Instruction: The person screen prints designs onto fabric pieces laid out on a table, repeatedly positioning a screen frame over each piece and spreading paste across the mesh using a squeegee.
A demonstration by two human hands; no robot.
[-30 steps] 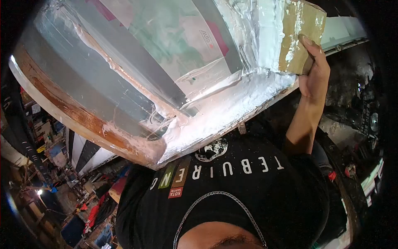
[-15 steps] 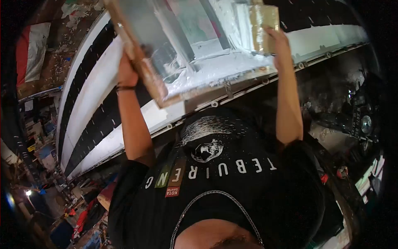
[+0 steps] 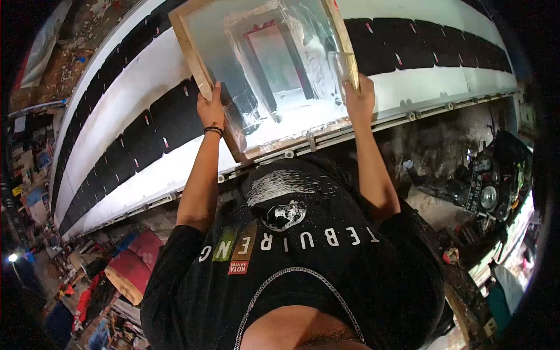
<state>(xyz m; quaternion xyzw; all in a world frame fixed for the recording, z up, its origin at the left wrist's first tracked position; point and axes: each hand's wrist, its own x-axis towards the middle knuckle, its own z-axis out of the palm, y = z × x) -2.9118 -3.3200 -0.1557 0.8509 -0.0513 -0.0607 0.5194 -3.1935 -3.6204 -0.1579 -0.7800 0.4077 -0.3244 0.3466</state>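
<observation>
A wooden-edged screen printing frame (image 3: 201,52) with translucent mesh is held up at a tilt in front of me. White ink (image 3: 291,108) is smeared thickly over the lower part of its mesh, around a dark-bordered window. My left hand (image 3: 210,109) is closed around the left rail, a dark band at its wrist. At the right rail my right hand (image 3: 360,102) is closed, beside a yellowish, tape-wrapped piece (image 3: 353,73); its fingers are partly hidden behind the wood. Behind the frame, rows of black panels (image 3: 402,44) with small white-and-red marks lie on a long white board (image 3: 119,157).
A rail (image 3: 332,144) with round fittings runs along the board's near edge. To the right stands a dark motorcycle (image 3: 484,186). At lower left are a red cushion-like roll (image 3: 131,265) and scattered clutter. A lamp (image 3: 13,257) glows at far left.
The printing frame has swung from close and high in view to a more upright tilt farther from me, both hands moving with it. The view has shifted, showing more of the black rows.
</observation>
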